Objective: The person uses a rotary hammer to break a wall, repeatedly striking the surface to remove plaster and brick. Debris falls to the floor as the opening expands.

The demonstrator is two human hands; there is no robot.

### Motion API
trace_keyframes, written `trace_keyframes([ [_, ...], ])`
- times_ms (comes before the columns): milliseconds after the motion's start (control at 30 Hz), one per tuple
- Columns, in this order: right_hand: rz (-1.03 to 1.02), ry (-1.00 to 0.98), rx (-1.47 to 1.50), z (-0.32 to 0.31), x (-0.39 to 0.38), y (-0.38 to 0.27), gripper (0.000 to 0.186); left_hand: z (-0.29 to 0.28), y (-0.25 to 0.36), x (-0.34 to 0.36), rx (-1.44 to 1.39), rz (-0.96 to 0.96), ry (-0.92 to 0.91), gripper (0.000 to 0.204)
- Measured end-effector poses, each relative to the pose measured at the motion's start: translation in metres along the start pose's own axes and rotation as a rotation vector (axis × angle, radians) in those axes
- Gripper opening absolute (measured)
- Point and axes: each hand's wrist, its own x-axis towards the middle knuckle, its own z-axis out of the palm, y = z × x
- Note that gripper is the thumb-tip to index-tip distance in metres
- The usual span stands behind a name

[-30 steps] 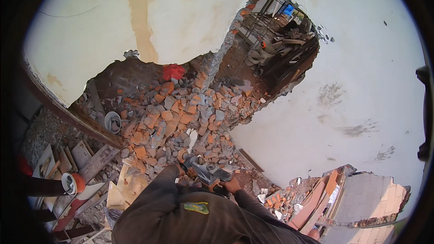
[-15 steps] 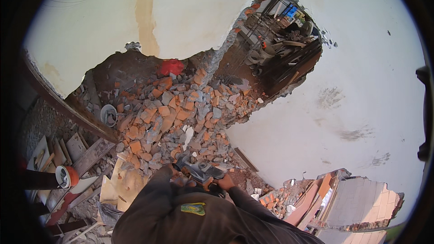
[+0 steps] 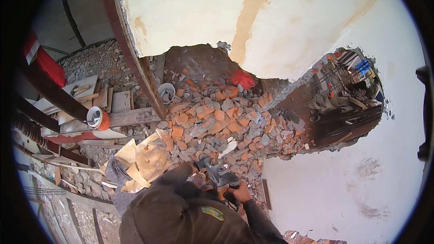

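Note:
Close to my body I hold a grey demolition hammer (image 3: 220, 175) with a black rear handle and some orange underneath. My right hand (image 3: 241, 193) is wrapped round that rear handle. At the tool's front end, my left hand (image 3: 193, 168) is closed on it, partly covered by my sleeve. I cannot make out the hammer's bit. Just beyond the tool lies a heap of broken orange brick and grey mortar (image 3: 217, 124). A pale elongated fragment (image 3: 228, 149) rests on the heap near the tool.
A white wall (image 3: 325, 185) with a jagged hole stands ahead and right. Reinforcing bars (image 3: 323, 83) cross the opening. At left are a dark red post (image 3: 129, 36), an orange-and-white bucket (image 3: 98, 118) and boards (image 3: 121, 101). A white bucket (image 3: 166, 92) stands by the rubble; torn yellowish sheets (image 3: 140, 160) lie nearby.
My view has turned left, so the wall and rubble appear further right and more of the boards and posts shows. Both hands keep their hold on the demolition hammer.

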Motion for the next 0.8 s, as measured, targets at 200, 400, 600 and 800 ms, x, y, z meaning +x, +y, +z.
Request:
trace_keyframes([
  [200, -0.172, -0.222, -0.063, -0.021, -0.030, -0.077, 0.048, 0.008, -0.023, -0.065, -0.287, 0.119, 0.102, 0.043],
  [400, -0.470, 0.007, -0.378, -0.058, -0.078, -0.178, 0.041, -0.028, 0.050, -0.124, -0.418, 0.407, 0.302, 0.040],
  [600, -0.692, 0.210, -0.658, -0.073, -0.122, -0.254, 0.046, -0.098, 0.133, -0.200, -0.608, 0.869, 0.379, 0.028],
  [800, -0.895, 0.226, -0.988, -0.076, -0.159, -0.303, 0.057, -0.103, 0.157, -0.199, -0.786, 1.127, 0.440, 0.039],
])
